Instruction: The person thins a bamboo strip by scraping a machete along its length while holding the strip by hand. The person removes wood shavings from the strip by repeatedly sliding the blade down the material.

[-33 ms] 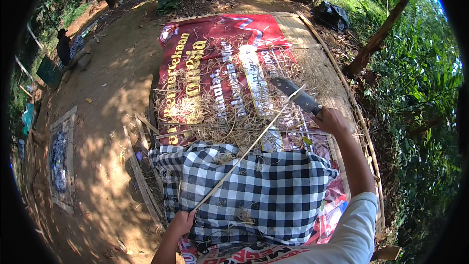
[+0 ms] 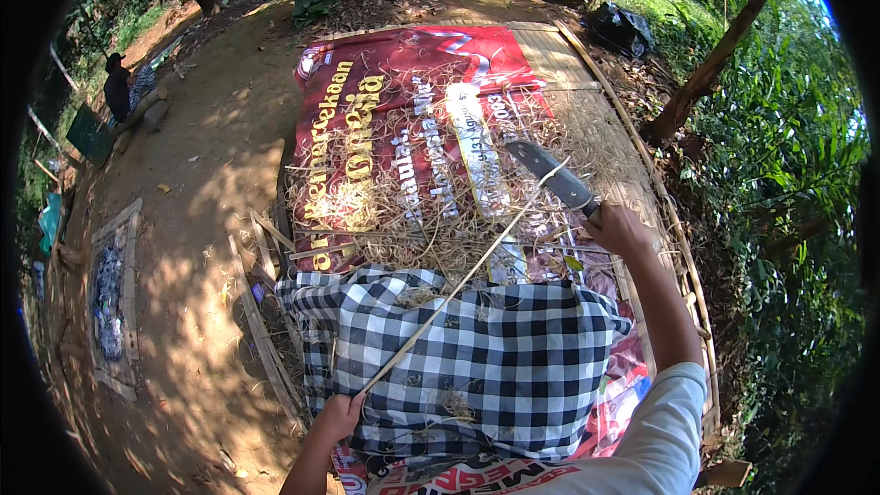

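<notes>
The left hand (image 2: 337, 417) grips the near end of a long thin pale bamboo strip (image 2: 458, 284) slanting up-right across the black-and-white checked cloth (image 2: 477, 357); its far tip meets the grey-bladed knife (image 2: 550, 176) clenched in the right hand (image 2: 621, 231).

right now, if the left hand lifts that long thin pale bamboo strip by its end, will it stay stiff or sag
The long thin pale bamboo strip would probably sag a little: it is very slender for its length. It looks light, like the shavings around it. Held by the left hand alone, its far tip near the knife may whip.
</notes>
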Demonstrator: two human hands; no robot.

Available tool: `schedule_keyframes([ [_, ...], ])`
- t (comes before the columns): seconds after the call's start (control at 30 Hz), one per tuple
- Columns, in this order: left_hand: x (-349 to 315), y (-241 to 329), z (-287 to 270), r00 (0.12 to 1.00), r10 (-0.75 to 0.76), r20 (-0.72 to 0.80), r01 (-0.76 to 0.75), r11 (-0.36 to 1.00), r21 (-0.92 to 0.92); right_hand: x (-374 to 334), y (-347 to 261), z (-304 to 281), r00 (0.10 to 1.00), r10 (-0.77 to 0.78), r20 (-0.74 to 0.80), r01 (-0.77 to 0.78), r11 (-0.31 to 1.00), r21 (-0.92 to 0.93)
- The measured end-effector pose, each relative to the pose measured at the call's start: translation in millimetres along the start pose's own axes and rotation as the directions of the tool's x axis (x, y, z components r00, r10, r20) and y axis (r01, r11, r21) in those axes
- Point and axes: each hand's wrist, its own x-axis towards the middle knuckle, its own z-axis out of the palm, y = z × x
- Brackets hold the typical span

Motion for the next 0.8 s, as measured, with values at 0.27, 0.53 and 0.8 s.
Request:
schedule_keyframes([
  [0.27,-7,-14,9,0.99,0.096,-0.1,-0.1,0.995,-0.031,-23,-40,0,0.983,0.174,-0.051,-0.158,0.961,0.227],
  [0.53,-7,-8,6,0.998,-0.004,-0.065,0.004,1.0,-0.008,-53,-84,25,0.989,-0.087,0.119,0.019,0.874,0.485],
  [0.8,-9,-23,7,0.999,0.022,-0.049,-0.022,1.0,-0.003,-45,-87,44,0.799,-0.599,0.056,0.601,0.798,-0.028],
])
